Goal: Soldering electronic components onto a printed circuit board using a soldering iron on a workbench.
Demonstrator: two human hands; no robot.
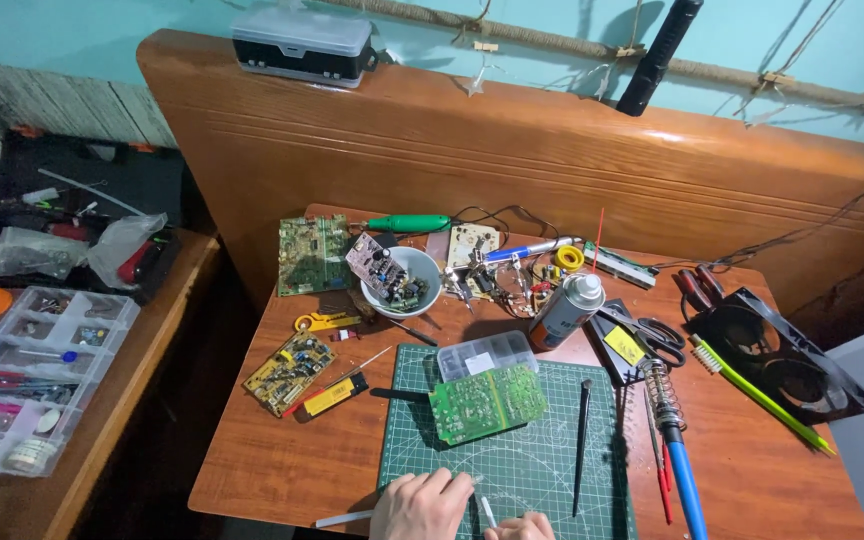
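Head view, looking down: at the near edge of a wooden desk (282, 470), the left hand (422, 505) rests on a green cutting mat (542, 470), fingers curled together. Just beside it the right hand (520, 527), mostly cut off, appears to pinch a thin white stick (488, 512). Farther along the mat lies a green circuit board (487, 402), with black tweezers (582, 445) to its right. Beyond that stand a clear plastic box (487, 353), a spray can (565, 311) and a white bowl (404, 282) of parts.
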